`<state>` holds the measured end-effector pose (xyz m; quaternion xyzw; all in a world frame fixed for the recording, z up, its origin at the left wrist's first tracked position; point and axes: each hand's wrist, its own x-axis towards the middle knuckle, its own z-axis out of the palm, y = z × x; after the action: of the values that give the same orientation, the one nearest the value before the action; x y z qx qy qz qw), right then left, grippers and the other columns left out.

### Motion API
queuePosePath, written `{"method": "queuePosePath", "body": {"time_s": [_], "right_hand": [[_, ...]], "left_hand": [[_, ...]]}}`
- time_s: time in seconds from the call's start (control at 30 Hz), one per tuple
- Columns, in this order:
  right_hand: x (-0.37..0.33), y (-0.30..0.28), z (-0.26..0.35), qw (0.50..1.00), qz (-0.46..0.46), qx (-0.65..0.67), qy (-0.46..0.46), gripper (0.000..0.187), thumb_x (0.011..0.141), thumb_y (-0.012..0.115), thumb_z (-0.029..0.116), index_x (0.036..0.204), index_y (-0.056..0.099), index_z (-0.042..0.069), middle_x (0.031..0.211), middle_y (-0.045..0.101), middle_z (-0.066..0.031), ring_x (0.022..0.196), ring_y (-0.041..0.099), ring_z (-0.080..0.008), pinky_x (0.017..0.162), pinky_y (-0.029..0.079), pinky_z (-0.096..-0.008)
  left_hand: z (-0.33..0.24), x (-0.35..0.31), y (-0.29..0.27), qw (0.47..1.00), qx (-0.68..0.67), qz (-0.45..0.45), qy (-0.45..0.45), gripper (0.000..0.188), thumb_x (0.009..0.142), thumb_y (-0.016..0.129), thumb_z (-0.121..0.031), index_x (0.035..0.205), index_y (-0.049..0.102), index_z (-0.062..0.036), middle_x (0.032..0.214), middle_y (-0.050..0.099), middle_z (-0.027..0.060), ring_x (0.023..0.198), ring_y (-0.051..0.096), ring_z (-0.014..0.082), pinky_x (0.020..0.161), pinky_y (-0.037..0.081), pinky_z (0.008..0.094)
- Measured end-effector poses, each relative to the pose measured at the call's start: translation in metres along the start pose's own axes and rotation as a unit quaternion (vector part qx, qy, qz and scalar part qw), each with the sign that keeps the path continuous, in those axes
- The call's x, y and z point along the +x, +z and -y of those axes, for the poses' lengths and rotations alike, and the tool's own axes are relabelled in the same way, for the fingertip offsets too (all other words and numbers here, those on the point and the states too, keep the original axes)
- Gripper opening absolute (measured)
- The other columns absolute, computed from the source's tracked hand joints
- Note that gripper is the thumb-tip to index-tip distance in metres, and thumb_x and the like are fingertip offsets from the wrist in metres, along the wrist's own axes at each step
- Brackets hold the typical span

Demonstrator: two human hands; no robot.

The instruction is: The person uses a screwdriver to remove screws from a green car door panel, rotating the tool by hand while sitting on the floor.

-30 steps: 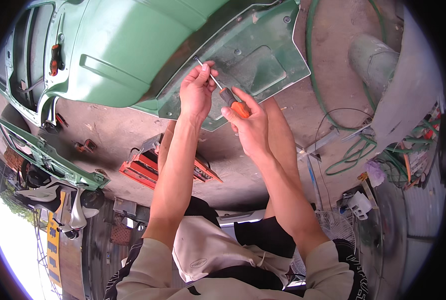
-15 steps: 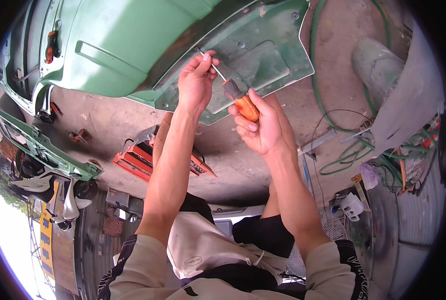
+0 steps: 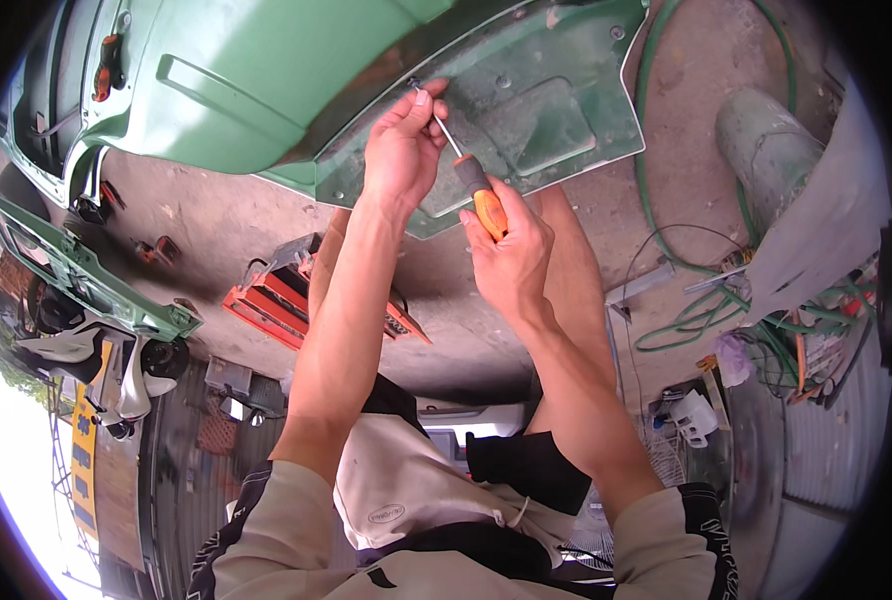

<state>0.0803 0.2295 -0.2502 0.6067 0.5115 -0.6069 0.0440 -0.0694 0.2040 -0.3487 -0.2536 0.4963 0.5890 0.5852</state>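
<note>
My right hand (image 3: 514, 250) is wrapped round the orange and dark grey handle of a screwdriver (image 3: 488, 208). Its thin metal shaft slants up and left to the green car body panel (image 3: 446, 150). Close to the tip, the fingers of my left hand (image 3: 404, 150) pinch round the shaft. A small dark fastener (image 3: 414, 84) sits at the tip, against the panel near its curved seam; my fingertips partly cover it.
A second screwdriver (image 3: 106, 68) lies on the green body at upper left. Below stand a red toolbox (image 3: 266, 305) and, farther left, a loose green door (image 3: 96, 275). A cordless drill (image 3: 161, 250) is on the floor. A green hose (image 3: 642, 150) runs along the right.
My right hand has turned about the handle, its fingers now curled under and knuckles up. The view has shifted slightly; my left hand remains by the tip.
</note>
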Motion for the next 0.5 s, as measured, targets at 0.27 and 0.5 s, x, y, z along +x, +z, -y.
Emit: {"method": "queuePosePath", "body": {"time_s": [0.27,0.5], "right_hand": [[0.000,-0.003,0.000,0.982,0.025,0.165,0.085,0.037,0.092,0.071,0.011,0.125,0.063,-0.002,0.095,0.063,-0.0057,0.064,0.061,-0.0143,0.058,0.049,-0.0269],[0.012,-0.007,-0.007,0.953,-0.147,-0.039,-0.261,0.032,0.092,0.070,0.011,0.121,0.065,-0.001,0.094,0.065,-0.0077,0.064,0.063,-0.0148,0.059,0.050,-0.0304]], "left_hand": [[0.004,0.006,-0.004,0.999,-0.041,0.028,0.005,0.032,0.106,0.049,-0.015,0.131,0.056,0.0034,0.086,0.055,0.0000,0.074,0.044,0.0097,0.072,0.041,0.0255],[0.000,0.002,-0.003,0.994,-0.101,0.048,-0.015,0.037,0.108,0.041,-0.016,0.138,0.049,0.0042,0.090,0.054,0.0007,0.075,0.045,0.0103,0.073,0.044,0.0268]]}}
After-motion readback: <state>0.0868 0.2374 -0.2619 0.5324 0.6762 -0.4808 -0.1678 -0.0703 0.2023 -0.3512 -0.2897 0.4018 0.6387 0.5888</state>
